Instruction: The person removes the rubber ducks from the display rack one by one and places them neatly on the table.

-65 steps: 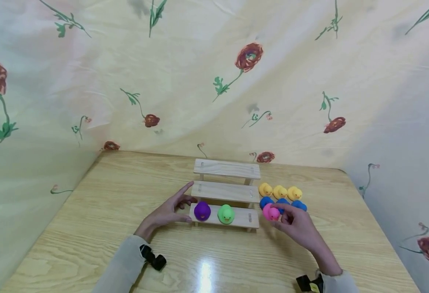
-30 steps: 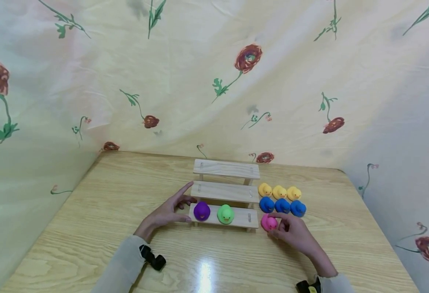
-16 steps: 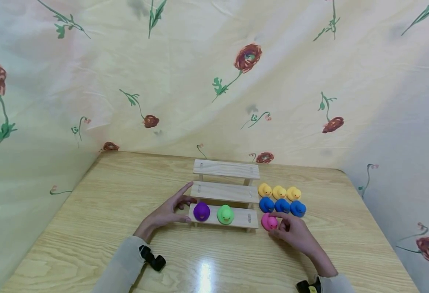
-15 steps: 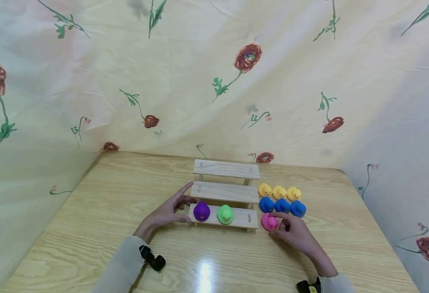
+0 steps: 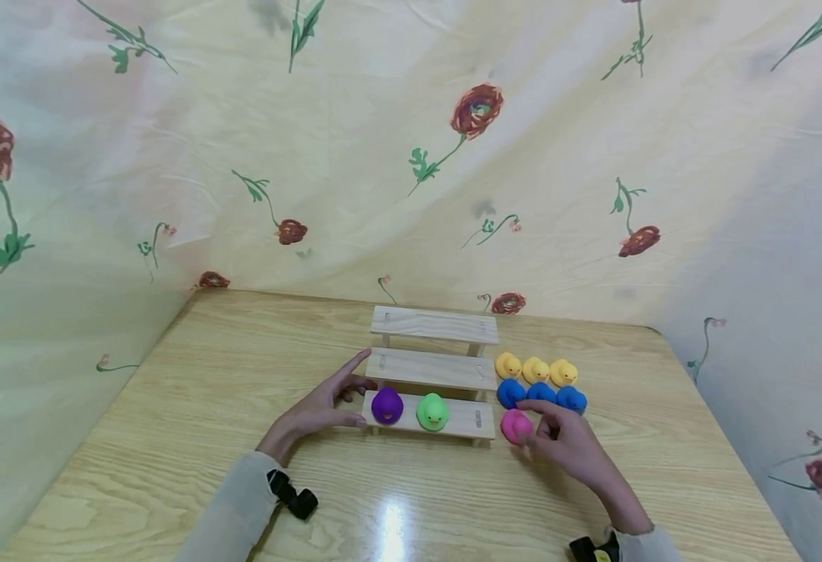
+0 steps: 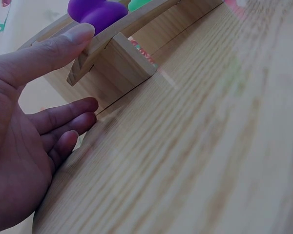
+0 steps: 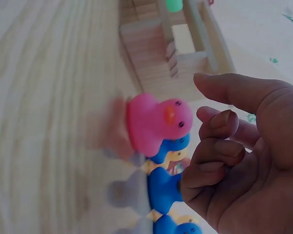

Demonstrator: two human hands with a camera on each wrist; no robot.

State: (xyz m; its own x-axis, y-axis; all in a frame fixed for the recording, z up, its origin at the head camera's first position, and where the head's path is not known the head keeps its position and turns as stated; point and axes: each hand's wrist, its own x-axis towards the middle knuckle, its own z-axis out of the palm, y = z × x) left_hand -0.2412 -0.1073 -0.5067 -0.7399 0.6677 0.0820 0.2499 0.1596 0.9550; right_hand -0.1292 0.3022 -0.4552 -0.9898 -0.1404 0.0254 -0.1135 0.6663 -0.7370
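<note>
My left hand point(image 5: 318, 407) rests at the left end of a three-step wooden stand point(image 5: 430, 368). In the left wrist view its thumb point(image 6: 63, 46) touches the lowest board's end, and the other visible fingers lie loosely beside the stand's leg. A purple toy duck point(image 5: 387, 406) and a green toy duck point(image 5: 432, 412) sit on that lowest step. A pink toy duck point(image 5: 516, 427) stands upright on the table, right of the stand. My right hand point(image 5: 568, 441) hovers beside it; the right wrist view shows a gap between the duck and the thumb and fingers.
Behind the pink duck, blue toy ducks point(image 5: 511, 393) stand in a row on the wooden table point(image 5: 242, 367). Yellow toy ducks point(image 5: 508, 365) form another row behind them. A flowered cloth point(image 5: 354, 156) hangs at the back and sides.
My right hand brought the pink duck down toward me from in front of the blue ducks and set it on the table, then let go. The left hand has stayed put.
</note>
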